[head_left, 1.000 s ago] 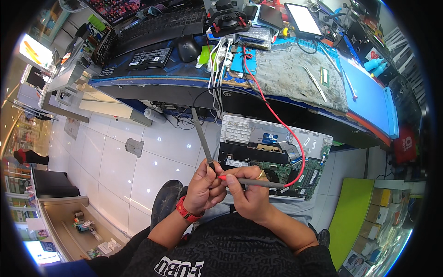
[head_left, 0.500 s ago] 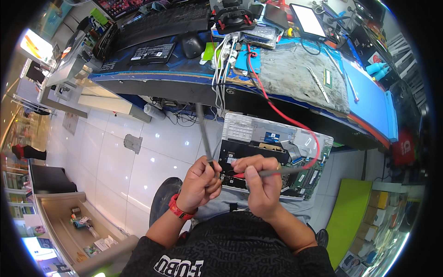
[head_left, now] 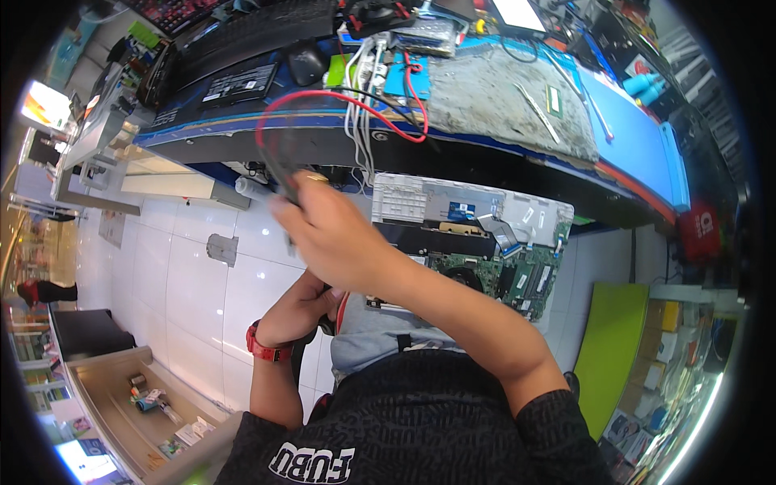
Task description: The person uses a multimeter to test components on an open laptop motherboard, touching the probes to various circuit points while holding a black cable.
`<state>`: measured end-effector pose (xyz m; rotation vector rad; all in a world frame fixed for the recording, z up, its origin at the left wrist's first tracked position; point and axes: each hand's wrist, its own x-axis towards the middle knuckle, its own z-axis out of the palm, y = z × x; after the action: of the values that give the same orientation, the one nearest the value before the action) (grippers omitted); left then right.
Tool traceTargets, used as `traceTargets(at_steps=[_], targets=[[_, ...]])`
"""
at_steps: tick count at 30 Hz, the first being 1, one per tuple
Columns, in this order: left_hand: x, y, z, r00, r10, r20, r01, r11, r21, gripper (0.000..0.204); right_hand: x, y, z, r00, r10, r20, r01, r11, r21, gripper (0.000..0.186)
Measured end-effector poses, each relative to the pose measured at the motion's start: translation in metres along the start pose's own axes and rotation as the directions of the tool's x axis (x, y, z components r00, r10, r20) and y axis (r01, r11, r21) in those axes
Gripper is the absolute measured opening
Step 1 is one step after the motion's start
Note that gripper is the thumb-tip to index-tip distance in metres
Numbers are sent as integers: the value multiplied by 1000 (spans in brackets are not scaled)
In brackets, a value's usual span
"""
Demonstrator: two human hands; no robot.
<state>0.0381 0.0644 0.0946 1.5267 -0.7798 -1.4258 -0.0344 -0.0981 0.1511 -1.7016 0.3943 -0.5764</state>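
My right hand point(head_left: 335, 230) is raised left of the laptop, fingers closed round a dark test probe point(head_left: 279, 166) blurred by motion. From the probe's upper end a red lead point(head_left: 323, 94) arcs over the bench edge, with a black lead beside it. Below, my left hand point(head_left: 299, 311), with a red wristwatch point(head_left: 267, 346), is low beside my lap. Its fingers are curled and partly hidden behind the right hand; what they hold cannot be made out. An opened laptop base point(head_left: 550, 217) with bare circuit boards lies between my lap and the bench, apart from both hands.
On the bench are a grey mat point(head_left: 477, 101) with tweezers point(head_left: 536, 113) and a small memory module point(head_left: 554, 102), a mouse point(head_left: 307, 65), a black flat battery point(head_left: 240, 84) and white cables point(head_left: 361, 121). A drawer unit point(head_left: 105, 388) stands left, a green panel point(head_left: 613, 347) right.
My right hand has swung from over the laptop up and to the left with the probe, its red lead now looping leftward. My left hand has dropped lower and left. The view has shifted slightly.
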Motion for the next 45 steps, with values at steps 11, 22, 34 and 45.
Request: traceTargets(at_steps=[11, 22, 34, 45], targets=[[40, -55, 6, 982, 191, -3, -130, 679, 723, 23, 69, 133, 148, 630, 681, 373, -760, 441, 477, 20], [48, -56, 2, 995, 100, -30, -56, 752, 657, 40, 72, 288, 148, 606, 771, 198, -739, 453, 499, 19], [42, -50, 2, 1000, 20, 4, -18, 775, 632, 37, 62, 207, 70, 593, 799, 103, -763, 516, 389, 48], [48, -67, 7, 998, 68, -11, -53, 856, 514, 32, -65, 39, -112, 994, -109, 19, 99, 802, -589, 21]])
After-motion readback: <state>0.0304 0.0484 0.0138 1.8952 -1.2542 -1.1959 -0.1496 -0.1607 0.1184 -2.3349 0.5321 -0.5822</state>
